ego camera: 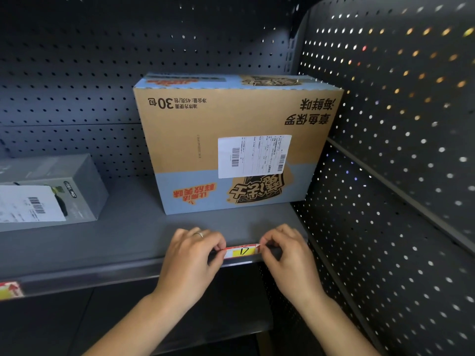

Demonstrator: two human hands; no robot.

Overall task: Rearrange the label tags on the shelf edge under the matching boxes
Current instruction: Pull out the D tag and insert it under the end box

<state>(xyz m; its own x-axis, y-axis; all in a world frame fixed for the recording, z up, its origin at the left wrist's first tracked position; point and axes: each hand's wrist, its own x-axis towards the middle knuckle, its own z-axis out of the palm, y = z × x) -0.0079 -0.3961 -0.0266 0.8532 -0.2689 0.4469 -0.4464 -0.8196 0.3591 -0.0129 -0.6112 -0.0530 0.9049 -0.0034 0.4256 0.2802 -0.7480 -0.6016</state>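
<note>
We pinch tag (241, 251) at both ends: left hand (191, 255) on left end, right hand (285, 253) on right. Tag lies lengthwise along shelf edge (102, 274), directly under big box (231, 142), btwn hands, equally near. Likely seating it.

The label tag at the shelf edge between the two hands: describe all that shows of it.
The label tag is a small paper-like strip, red along its top and ends, with a yellow panel bearing a dark handwritten mark. It lies lengthwise along the front rail of the shelf, below the large cardboard box. The left hand pinches its left end, the right hand its right end, covering both tips.
</note>
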